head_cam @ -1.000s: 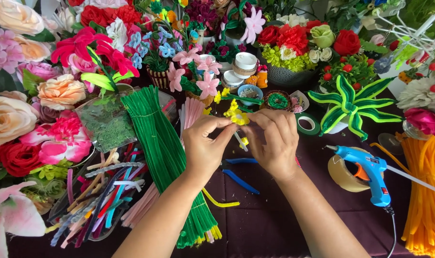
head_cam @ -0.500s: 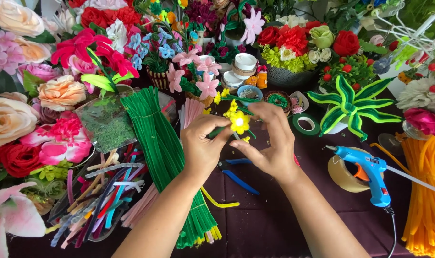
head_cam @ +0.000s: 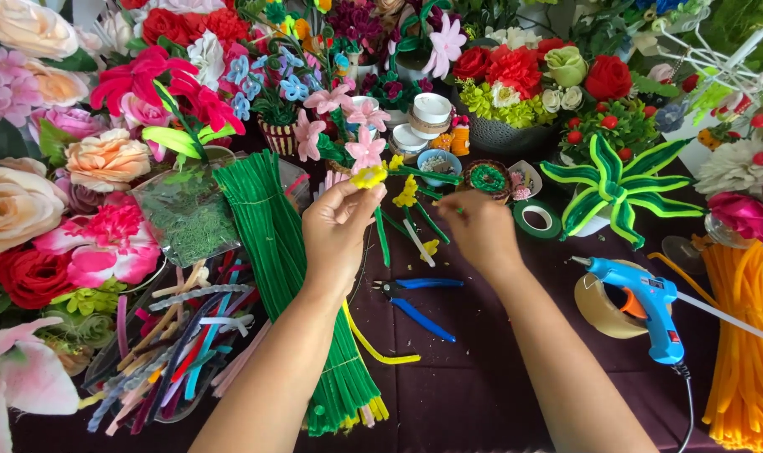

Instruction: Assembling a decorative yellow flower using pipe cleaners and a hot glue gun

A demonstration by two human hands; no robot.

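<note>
From the head camera, your left hand [head_cam: 335,231] pinches a small yellow flower [head_cam: 369,176] (fuzzy, ruffled petals) above the dark table [head_cam: 482,386]. Your right hand [head_cam: 480,228] is closed on a thin green stem [head_cam: 445,206], near the blue pliers [head_cam: 419,298].

A clear plastic bag of green moss [head_cam: 184,220] lies left of the green stems. A clear plastic tray [head_cam: 159,352] of mixed-colour stems sits below it.

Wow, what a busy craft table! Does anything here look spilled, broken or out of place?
Nothing looks spilled or broken. It is crowded: loose pipe cleaners in many colours lie jumbled beside the tidy green bundle. The left hand pinches a small yellow flower; the right hand is beside green stems.
</note>
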